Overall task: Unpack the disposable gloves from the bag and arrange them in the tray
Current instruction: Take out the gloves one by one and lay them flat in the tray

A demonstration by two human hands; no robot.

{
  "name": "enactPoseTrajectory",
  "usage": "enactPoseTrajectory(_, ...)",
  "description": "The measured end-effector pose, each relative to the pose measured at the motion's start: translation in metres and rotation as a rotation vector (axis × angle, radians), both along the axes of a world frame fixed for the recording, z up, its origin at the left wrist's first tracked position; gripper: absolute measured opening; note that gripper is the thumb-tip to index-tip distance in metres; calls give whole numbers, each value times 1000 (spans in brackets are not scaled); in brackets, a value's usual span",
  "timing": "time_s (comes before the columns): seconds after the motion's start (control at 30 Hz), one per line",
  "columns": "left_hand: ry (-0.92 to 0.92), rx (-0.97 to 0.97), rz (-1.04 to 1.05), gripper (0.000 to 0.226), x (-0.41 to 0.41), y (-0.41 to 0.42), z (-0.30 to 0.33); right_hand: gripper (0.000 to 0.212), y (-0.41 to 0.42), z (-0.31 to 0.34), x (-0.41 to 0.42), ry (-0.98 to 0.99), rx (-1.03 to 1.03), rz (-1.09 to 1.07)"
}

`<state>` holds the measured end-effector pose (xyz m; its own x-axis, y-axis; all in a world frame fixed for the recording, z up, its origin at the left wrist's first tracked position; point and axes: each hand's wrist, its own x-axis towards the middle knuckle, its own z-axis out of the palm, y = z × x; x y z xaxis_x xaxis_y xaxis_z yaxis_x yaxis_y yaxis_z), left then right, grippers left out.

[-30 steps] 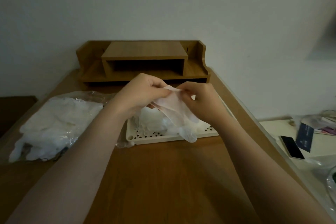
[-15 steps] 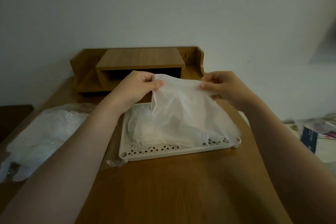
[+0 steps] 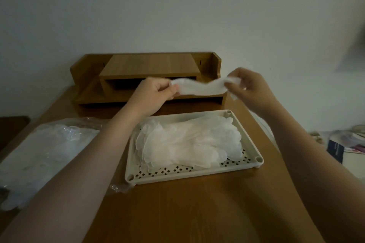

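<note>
1. A single glove (image 3: 199, 87) was held stretched between both hands above the desk (image 3: 177, 213), in front of the wooden organiser (image 3: 150, 65). Its long axis ran left to right, roughly level, with a slight sag at the middle.
2. The left hand (image 3: 156, 92) pinched the left end of the glove between thumb and curled fingers. The right hand (image 3: 246, 87) pinched the right end likewise, with the remaining fingers loosely curled.
3. The tray (image 3: 197, 175) lay below the hands and nearer the person, its long side also running left to right. A pile of gloves (image 3: 187, 144) already rested in it, leaving the perforated floor bare along the near edge.
4. The held glove was thus roughly parallel to the tray's long side. In the inspector's judgement, the coming move would be a lowering towards the person, without turning. Both hands stood about equally far from the tray.
5. The bag (image 3: 43, 154), with more gloves showing inside it, lay on the desk to the left, beside the left forearm. The task was judged part done.
6. Both forearms reached forward over the desk, the left one crossing the tray's left rim.
</note>
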<state>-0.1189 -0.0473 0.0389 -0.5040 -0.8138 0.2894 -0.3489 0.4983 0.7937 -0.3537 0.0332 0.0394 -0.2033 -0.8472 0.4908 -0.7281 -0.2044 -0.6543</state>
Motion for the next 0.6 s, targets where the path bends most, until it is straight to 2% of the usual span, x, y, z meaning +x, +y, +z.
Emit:
enactPoseTrajectory(0.07, -171, -17, -2, 35, 17, 2, -18, 7, 6, -18, 6, 191, 130, 55)
enactPoseTrajectory(0.13, -264, 30, -51, 32, 29, 8, -32, 9, 11, -35, 13, 349, 272, 126)
enactPoseTrajectory(0.23, -344, 18, -102, 22, 39, 18, -44, 17, 20, -52, 27, 437, 408, 187)
enactPoseTrajectory(0.37, -529, -65, -108, 29, 53, 23, -55, 5, 28, -62, 45, 613, 483, 214)
enactPoseTrajectory(0.43, -692, -63, -109, 30, 57, 26, -59, 25, 33, -65, 52, 694, 563, 201)
enactPoseTrajectory(0.47, -748, -34, -115, 29, 57, 27, -59, 37, 36, -64, 55, 670, 622, 186)
enactPoseTrajectory(0.53, -787, 72, -136, 32, 57, 33, -57, 53, 44, -59, 61, 493, 728, 137)
enactPoseTrajectory(0.6, -788, 93, -112, 50, 55, 37, -54, 58, 46, -57, 63, 325, 734, 79)
